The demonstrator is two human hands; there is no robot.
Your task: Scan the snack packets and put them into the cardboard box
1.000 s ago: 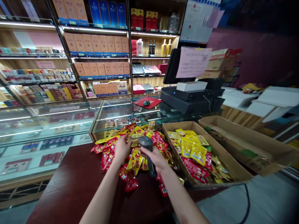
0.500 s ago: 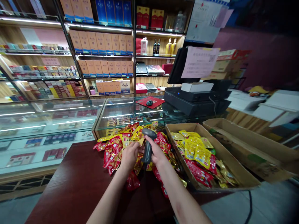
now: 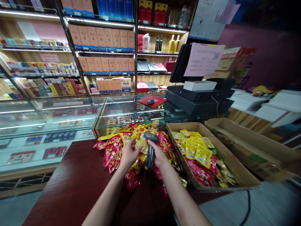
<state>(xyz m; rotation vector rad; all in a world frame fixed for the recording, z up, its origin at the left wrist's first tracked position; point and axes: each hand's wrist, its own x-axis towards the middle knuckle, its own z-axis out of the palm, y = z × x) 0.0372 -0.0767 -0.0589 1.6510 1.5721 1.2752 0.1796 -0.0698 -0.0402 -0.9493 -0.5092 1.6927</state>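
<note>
My right hand (image 3: pixel 159 156) is wrapped round the grip of a dark grey barcode scanner (image 3: pixel 150 153), its head pointing away from me. Just to the left, my left hand (image 3: pixel 129 154) is over the pile with thumb and fingers apart, close to a gold-yellow snack packet (image 3: pixel 142 145). Whether its fingertips touch that packet I cannot tell. Around both hands lies a heap of red and yellow snack packets (image 3: pixel 113 150) on the dark red-brown table (image 3: pixel 77 179). One red packet (image 3: pixel 132 179) lies nearest me, below the left hand.
An open cardboard box (image 3: pixel 185 174) with several yellow and red packets stands right of the pile, its flap (image 3: pixel 254 150) spread outward. Behind are a glass counter (image 3: pixel 122 108), a mouse (image 3: pixel 150 101) on a red mat, and a monitor (image 3: pixel 181 64). Stocked shelves line the back wall.
My left hand has drawn slightly left, away from the scanner, and its fingers have parted. The right hand still holds the scanner, shifted a little right and down.
</note>
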